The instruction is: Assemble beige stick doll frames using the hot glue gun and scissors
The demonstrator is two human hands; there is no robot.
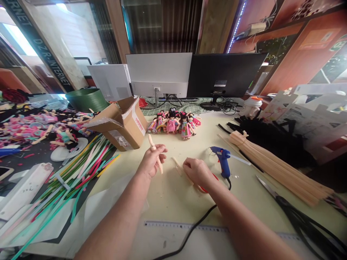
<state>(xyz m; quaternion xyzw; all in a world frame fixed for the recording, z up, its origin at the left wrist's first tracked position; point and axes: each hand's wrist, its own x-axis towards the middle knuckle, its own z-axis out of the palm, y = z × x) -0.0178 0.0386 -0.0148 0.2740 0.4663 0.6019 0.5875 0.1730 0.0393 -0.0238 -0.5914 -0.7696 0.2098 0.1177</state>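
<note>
Gripping one slim pale piece [151,143] in the left hand [150,159], clasped under the thumb with both ends poking out, over the middle of the worktop [168,196]. Bending the right hand [197,168] inward, knuckles up, low over the same middle stretch; cannot tell whether closed on anything. Lying just beside it, towards the left hand: at least one short pale strip [177,165]. Mostly covered by the right forearm: one red object [202,189], too hidden to name. Set near the right hand, towards the right edge: one blue glue gun [223,163], with one black cord [195,227] trailing to the near edge. Stretched along the near edge: one ruler [187,226]. Resting by the near right corner: one pair of dark-handled scissors [284,206]. Laid slantwise along the right side: one tied bundle of pale stems [271,164]. Grouped towards the far edge: at least five dolls [171,125], with one open cardboard box [131,130] just left of them. Heaped beside the left edge: one bundle of coloured stems [67,180], too many to count. Standing beyond the dolls, along the far edge: two monitors [159,68], one white, one black.
</note>
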